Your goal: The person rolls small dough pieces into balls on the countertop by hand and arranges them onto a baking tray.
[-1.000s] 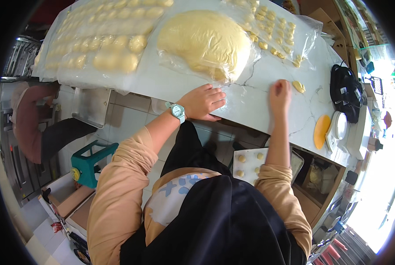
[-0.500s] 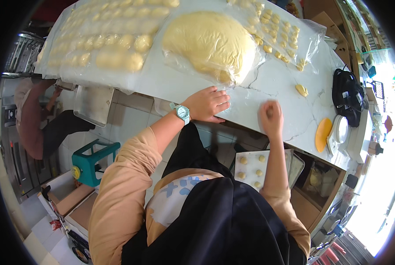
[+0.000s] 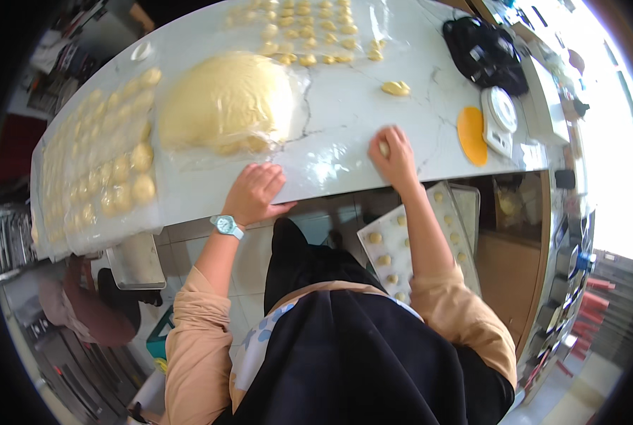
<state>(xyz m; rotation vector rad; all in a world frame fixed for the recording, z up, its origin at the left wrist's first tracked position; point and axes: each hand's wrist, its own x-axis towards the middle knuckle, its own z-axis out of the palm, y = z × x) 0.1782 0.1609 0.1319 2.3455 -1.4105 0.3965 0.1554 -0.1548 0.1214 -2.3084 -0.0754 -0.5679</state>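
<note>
My left hand (image 3: 255, 191) rests on the front edge of the marble table, fingers stretched out and holding nothing, just in front of a large mound of yellow dough (image 3: 224, 103) under clear plastic. To its right, my right hand (image 3: 394, 156) is curled down on the tabletop around a small dough ball (image 3: 383, 148), partly visible between thumb and fingers. Beyond that hand lies a single loose piece of dough (image 3: 396, 88). Farther back, several small dough pieces (image 3: 306, 32) sit in rows on a plastic sheet.
Rounded dough balls (image 3: 120, 168) lie under plastic at the left. At the right are a white scale (image 3: 499, 134), an orange disc (image 3: 472, 136) and a black bag (image 3: 478, 53). Below the table edge, a tray (image 3: 364, 236) holds dough balls. Another person (image 3: 97, 312) is at the lower left.
The whole view has swung, so the table and its contents appear farther left. My left hand stays at the table edge by the mound. My right hand remains curled on the tabletop.
</note>
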